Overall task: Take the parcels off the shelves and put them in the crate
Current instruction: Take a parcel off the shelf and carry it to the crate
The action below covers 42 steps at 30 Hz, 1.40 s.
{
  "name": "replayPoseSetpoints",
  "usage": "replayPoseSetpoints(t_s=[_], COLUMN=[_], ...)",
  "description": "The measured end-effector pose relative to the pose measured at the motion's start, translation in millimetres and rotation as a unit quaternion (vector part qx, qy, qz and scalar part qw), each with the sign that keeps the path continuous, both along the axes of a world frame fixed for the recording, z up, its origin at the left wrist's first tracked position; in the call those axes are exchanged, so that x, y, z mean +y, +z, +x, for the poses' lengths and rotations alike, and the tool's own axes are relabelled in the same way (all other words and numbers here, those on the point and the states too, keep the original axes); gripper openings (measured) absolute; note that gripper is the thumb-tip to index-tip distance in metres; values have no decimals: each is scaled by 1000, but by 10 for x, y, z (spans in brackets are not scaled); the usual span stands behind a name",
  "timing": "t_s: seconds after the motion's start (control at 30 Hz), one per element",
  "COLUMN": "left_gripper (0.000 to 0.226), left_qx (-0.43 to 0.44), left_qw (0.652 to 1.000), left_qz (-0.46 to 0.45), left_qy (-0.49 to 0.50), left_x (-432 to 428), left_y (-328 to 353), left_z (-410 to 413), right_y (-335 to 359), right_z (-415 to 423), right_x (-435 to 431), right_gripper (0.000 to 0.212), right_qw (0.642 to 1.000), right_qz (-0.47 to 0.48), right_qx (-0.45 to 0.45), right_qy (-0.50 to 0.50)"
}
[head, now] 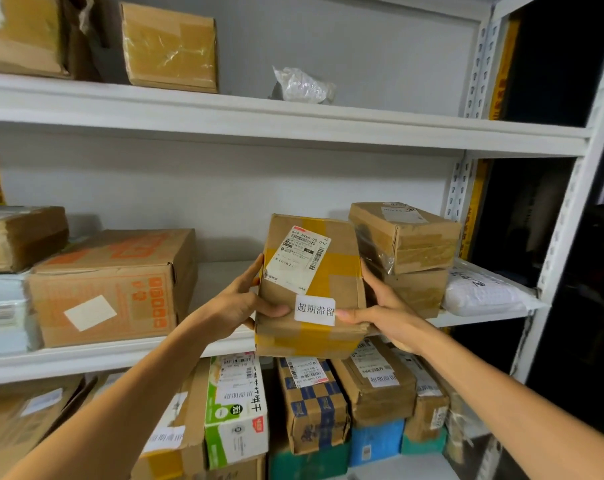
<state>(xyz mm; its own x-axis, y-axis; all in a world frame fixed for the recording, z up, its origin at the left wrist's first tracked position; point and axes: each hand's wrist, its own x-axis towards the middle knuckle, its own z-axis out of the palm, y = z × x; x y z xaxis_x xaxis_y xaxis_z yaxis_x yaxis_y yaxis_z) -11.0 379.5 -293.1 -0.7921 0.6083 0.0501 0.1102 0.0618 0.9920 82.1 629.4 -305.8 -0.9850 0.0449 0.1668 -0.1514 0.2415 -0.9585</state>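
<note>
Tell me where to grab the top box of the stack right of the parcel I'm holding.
Grip the top box by its left and right faces, coming from the front, one hand each side. It rests on the lower box; its right face is open, and the left clears once the held parcel moves away.

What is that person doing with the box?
A person is holding a taped cardboard parcel with both hands, the left hand on its left side and the right hand on its right, just in front of the middle shelf. Other parcels sit on the shelves around it. No crate shows here.
</note>
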Motion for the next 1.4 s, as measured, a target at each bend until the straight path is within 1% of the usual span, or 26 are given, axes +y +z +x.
replayPoseSetpoints(t_s=[0.13, 0.27, 0.37, 0.5, 0.6, 0.7, 0.8, 0.87, 0.93, 1.03, 1.13, 1.23, 1.3, 1.4], left_gripper=[105, 94, 96, 106, 113, 107, 99, 94, 95, 101, 105, 104, 100, 86], left_qx=[33, 74, 70, 37, 27, 23, 32, 51, 59, 41, 24, 16, 10, 1], left_qw=[999, 994, 992, 989, 985, 976, 958, 941, 923, 895, 858, 819, 789, 722], left_qz=[7, 29, 49, 72, 83, 97, 109, 110, 104, 86, 69, 47, 43, 33], left_qy=[-37, -81, -95, -122, -150, -192, -262, -315, -365, -436, -508, -572, -613, -691], left_x=[-45, -114, -218, -336, -226, 71, 485, 822, 1211, 1847, 2424, 2891, 3123, 3393], left_y=[20, -12, -155, -412, -487, -522, -544, -549, -578, -668, -824, -978, -1065, -1140], left_z=[21, 184, 384, 677, 857, 1082, 1345, 1568, 1855, 2436, 3159, 3967, 4492, 5264], right_y=[-150, -281, -276, -255, -251, -275, -291, -296, -321, -438, -627, -814, -893, -1003], right_z=[202, 500, 777, 1237, 1594, 1991, 2477, 2867, 3301, 4029, 4788, 5516, 5943, 6539], right_x=[-189, -468, -648, -795, -818, -773, -634, -504, -382, -215, -100, -94, -156, -294], right_gripper=[110, 107, 100, 105, 107, 112, 112, 112, 108, 100, 104, 109, 105, 102], right_qw=[997, 991, 987, 982, 975, 957, 934, 916, 896, 853, 804, 748, 709, 641], right_qz=[-11, -11, 2, 36, 50, 41, 65, 78, 85, 94, 67, 34, 21, 0], right_qx=[40, 63, 59, 39, 33, 35, 43, 42, 38, 39, 26, 25, 28, 25], right_qy=[-60, -119, -153, -181, -213, -287, -348, -390, -434, -513, -590, -662, -704, -767])
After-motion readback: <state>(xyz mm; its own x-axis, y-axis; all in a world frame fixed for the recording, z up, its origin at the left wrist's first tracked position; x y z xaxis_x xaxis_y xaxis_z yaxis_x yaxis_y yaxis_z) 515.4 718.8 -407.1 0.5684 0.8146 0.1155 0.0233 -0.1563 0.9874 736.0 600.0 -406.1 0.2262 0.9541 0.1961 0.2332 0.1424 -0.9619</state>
